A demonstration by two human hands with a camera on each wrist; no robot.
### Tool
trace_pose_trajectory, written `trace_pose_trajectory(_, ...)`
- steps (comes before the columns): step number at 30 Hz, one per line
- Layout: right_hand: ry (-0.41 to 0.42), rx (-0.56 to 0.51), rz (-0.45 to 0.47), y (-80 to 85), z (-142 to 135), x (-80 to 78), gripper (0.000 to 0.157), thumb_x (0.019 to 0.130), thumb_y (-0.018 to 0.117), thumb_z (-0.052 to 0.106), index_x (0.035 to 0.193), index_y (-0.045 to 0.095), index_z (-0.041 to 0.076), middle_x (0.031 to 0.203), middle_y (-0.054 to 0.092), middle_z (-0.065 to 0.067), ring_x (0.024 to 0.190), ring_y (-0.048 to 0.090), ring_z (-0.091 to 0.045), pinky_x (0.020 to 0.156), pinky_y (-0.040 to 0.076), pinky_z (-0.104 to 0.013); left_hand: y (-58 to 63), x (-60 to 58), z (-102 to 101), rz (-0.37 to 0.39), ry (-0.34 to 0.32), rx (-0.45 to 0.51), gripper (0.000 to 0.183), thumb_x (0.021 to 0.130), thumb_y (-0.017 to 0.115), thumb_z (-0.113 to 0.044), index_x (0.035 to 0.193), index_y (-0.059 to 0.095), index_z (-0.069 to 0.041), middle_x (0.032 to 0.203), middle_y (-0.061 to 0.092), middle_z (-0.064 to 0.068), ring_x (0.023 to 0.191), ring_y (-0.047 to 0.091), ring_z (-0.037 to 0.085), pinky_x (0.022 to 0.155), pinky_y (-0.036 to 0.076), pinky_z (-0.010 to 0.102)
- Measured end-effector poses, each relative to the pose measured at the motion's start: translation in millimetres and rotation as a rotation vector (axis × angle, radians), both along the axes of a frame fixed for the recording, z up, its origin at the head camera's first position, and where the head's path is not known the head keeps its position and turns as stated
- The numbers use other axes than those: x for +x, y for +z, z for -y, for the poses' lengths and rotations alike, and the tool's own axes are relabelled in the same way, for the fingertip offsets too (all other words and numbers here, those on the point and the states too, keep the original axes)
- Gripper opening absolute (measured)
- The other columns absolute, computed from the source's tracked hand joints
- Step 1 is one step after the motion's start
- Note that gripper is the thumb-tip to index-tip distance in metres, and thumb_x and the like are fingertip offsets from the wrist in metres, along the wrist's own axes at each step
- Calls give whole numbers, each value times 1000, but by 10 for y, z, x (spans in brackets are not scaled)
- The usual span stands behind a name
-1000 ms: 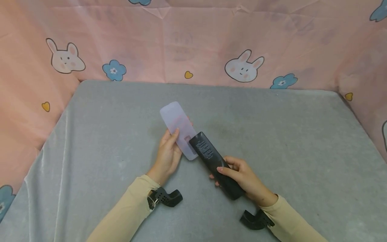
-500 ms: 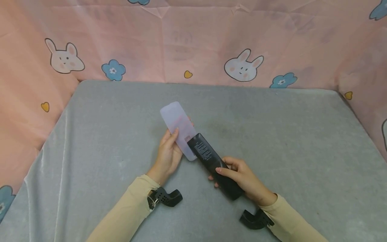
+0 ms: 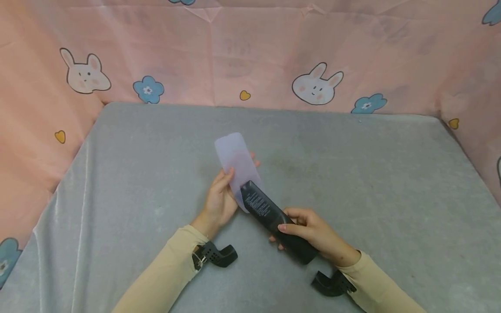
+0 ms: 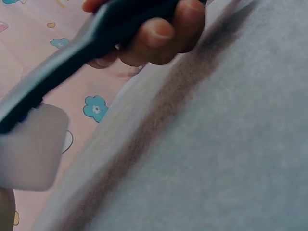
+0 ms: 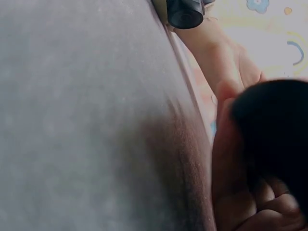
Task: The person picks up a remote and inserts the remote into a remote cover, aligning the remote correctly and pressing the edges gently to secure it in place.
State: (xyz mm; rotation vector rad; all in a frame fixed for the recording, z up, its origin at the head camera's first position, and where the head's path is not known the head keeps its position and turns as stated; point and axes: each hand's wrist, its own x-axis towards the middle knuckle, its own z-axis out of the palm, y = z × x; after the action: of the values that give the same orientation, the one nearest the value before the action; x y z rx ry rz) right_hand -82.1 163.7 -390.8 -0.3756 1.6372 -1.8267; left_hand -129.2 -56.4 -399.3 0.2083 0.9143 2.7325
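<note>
My left hand (image 3: 219,202) holds a flat, translucent pale-lilac sleeve (image 3: 237,154), thumb on top and fingertips showing past its far edge. The sleeve looks like a soft remote control cover. A long black remote control (image 3: 270,215), its back with small white print facing up, is gripped near its closer end by my right hand (image 3: 313,230), thumb across the back. The far end of the remote overlaps the lower end of the sleeve, hiding part of it. In the left wrist view the remote's end lies right at the sleeve's edge (image 4: 36,149).
Both hands are above a table with a grey cloth (image 3: 391,187). A pink curtain (image 3: 266,52) with rabbits and flowers hangs behind and at the sides. Each wrist carries a black camera mount (image 3: 219,255).
The remote control's far end has moved slightly left and toward me, overlapping more of the sleeve and covering its small cutout. The sleeve has shifted a little right and turned more upright.
</note>
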Motion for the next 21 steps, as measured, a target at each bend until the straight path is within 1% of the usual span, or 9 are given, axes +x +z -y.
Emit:
trace_pose_trajectory(3,21,22,3,7,6,0,27,94,56,8,108,52,-15,92,67,-25,71,66,-23,70,56,-41,5,8,1,-13,-27,1,46,103,21,-10,148,19,0,136,51,8,132,38,30,108,31,38)
trace_pose_trajectory(7,40,41,-6,12,2,-5,26,95,55,9,106,54,-14,91,67,-25,71,67,-23,69,56,-41,2,11,6,-2,-46,7,46,103,22,-10,148,19,0,132,56,6,131,41,29,108,32,38)
trace_pose_trajectory(12,68,72,-15,13,-22,-19,24,95,55,11,104,55,-12,90,66,-25,73,66,-23,69,56,-39,-13,-1,7,25,-62,-33,45,103,27,-9,147,23,1,134,53,12,127,46,29,107,33,39)
trace_pose_trajectory(16,102,108,-45,14,-53,-39,25,95,55,11,107,54,-11,88,65,-23,74,66,-23,67,55,-36,-23,-18,18,37,-97,-136,44,101,32,-5,144,28,5,136,48,18,123,49,27,106,34,36)
trace_pose_trajectory(19,119,139,-81,26,-74,-48,25,96,54,12,106,55,-10,87,65,-22,70,64,-21,66,54,-34,-18,-27,40,19,-120,-257,43,98,37,-2,140,33,9,135,50,19,121,52,24,104,36,33)
trace_pose_trajectory(21,123,149,-95,39,-83,-49,23,96,55,12,105,56,-9,86,65,-22,68,63,-21,65,53,-33,-10,-31,59,3,-121,-340,43,96,41,-1,137,37,10,131,53,18,119,54,21,103,36,32)
